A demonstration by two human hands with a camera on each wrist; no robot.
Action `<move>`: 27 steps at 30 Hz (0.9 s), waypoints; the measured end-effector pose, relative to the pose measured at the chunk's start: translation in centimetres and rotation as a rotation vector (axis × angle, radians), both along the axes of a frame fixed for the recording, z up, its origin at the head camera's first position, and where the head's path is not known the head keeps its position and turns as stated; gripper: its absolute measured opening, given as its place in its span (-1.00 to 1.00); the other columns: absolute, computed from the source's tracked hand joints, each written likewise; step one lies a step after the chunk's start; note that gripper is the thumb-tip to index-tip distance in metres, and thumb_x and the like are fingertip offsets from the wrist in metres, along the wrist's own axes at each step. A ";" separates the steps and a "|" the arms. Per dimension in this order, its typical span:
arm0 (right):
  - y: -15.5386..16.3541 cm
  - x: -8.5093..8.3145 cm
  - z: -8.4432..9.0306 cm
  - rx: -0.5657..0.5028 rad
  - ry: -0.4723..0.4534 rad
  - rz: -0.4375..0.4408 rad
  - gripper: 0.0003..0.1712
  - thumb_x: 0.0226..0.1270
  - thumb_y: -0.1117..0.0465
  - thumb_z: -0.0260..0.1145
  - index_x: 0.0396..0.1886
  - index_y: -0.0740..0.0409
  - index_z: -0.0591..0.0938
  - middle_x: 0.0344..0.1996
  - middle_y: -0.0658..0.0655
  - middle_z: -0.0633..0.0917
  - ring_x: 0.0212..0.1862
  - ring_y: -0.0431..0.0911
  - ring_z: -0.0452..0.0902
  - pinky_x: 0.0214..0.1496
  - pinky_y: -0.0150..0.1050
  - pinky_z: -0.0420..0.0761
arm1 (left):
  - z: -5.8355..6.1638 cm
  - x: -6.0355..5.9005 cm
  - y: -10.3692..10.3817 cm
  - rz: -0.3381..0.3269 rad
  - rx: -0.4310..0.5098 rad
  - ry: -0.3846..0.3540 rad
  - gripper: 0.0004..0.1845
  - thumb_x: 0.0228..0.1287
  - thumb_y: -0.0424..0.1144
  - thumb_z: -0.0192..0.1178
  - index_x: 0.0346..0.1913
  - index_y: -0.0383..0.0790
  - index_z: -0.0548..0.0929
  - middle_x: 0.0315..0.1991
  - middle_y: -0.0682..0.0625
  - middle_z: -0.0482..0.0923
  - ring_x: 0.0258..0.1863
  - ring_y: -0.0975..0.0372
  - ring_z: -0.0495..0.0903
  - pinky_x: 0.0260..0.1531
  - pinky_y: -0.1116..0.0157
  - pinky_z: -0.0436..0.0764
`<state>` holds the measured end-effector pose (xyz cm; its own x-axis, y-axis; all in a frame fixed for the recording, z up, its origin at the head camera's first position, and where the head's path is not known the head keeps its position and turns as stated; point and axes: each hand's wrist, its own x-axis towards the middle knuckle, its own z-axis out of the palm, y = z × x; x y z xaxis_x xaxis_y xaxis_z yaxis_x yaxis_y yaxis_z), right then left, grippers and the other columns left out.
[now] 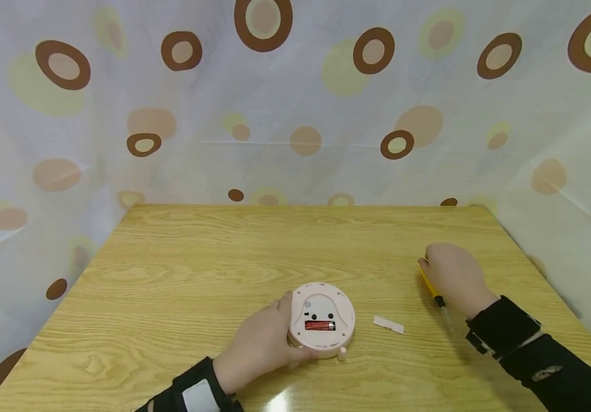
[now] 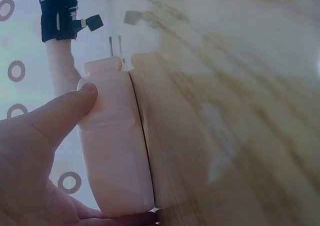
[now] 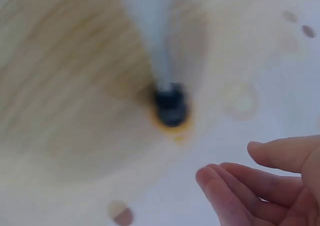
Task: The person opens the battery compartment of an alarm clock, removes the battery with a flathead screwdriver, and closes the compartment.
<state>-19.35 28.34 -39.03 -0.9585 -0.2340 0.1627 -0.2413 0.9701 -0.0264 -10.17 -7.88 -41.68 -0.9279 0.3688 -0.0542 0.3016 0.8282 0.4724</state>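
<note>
Your left hand (image 1: 256, 346) grips the pink round clock (image 1: 322, 319) by its rim, thumb curled over the edge, fingers under its near side. The clock lies back-up on the table (image 1: 197, 269), a red battery (image 1: 320, 325) showing in its open compartment. Just past those fingers lies a small white cover (image 1: 388, 324). Farther right, your right hand (image 1: 455, 276) rests over the yellow screwdriver (image 1: 435, 295), fingers relaxed and uncurled, not gripping it.
</note>
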 end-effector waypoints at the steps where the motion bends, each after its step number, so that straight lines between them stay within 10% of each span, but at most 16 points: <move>1: -0.4 0.2 0.3 0.007 0.032 0.015 -0.65 0.46 0.26 0.41 -0.58 0.22 0.62 -0.70 0.09 0.49 -0.64 -0.09 0.37 -0.54 -0.25 0.29 | 0.0 0.0 0.0 -0.001 0.001 0.001 0.27 -0.01 0.31 0.60 0.57 -0.46 0.28 0.23 -0.31 0.68 0.14 -0.06 0.73 0.05 0.02 0.74; 27: -11.5 6.7 4.6 0.002 0.193 0.303 -0.83 0.22 0.20 0.63 -0.25 0.15 0.83 -0.32 0.09 0.78 -0.34 -0.08 0.72 -0.35 -0.22 0.70 | -0.3 -0.2 0.0 -0.007 -0.016 0.020 0.27 -0.01 0.34 0.58 0.55 -0.48 0.30 0.21 -0.31 0.69 0.11 -0.05 0.75 -0.02 0.05 0.76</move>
